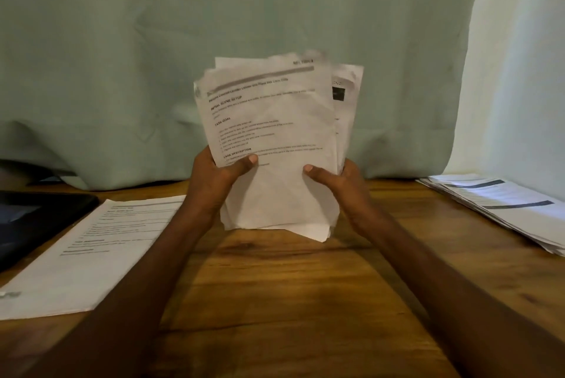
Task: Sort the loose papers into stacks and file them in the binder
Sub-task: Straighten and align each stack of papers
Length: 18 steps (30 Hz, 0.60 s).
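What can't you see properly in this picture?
All in the head view:
- Held papers: small print is blurred; the front sheet hides the sheets behind it.
- Left hand and right hand: fingers are hidden behind the papers; only thumbs show.
- Dark object, maybe the binder: cut off by the left edge.
- Right stack: cut off by the right edge.

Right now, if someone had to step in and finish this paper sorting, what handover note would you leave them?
Left hand and right hand: both grip the bundle of loose papers, held upright with its bottom edge on the wooden table; the sheets are uneven.
Left stack: lies flat on the table, next to the dark binder at the left edge.
Right stack: lies flat at the right edge.
Done: two stacks started.
Left: sort the held bundle onto the stacks, then file everything in the binder.
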Each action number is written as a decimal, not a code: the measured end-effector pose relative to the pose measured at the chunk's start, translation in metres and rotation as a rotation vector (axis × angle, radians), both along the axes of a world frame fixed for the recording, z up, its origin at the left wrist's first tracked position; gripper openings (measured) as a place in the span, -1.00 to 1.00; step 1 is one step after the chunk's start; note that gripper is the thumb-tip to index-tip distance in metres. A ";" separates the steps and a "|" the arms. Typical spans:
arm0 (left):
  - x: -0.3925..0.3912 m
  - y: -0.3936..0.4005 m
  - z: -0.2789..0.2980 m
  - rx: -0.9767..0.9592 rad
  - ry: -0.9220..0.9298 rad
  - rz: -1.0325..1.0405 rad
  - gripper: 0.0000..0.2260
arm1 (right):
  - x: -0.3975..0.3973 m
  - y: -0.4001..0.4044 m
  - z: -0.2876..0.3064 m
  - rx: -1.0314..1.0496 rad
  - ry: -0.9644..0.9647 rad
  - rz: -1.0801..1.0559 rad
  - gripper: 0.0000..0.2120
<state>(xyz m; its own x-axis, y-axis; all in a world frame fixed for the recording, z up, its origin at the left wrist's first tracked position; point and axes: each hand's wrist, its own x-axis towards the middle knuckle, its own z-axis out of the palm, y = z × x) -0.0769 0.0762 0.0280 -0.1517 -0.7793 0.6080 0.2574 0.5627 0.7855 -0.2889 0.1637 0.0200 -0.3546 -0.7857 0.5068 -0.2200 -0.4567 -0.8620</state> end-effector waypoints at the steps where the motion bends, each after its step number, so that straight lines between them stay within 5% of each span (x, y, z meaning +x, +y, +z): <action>1: 0.000 -0.001 0.000 0.018 0.009 0.011 -0.67 | 0.002 0.000 -0.001 0.005 -0.013 0.005 -0.74; 10: -0.002 -0.010 -0.016 0.131 -0.126 0.031 -0.69 | 0.007 -0.007 -0.010 0.062 -0.062 -0.001 -0.68; 18: -0.014 -0.010 -0.010 0.027 -0.110 0.109 -0.68 | 0.001 -0.009 -0.006 0.029 -0.068 -0.069 -0.75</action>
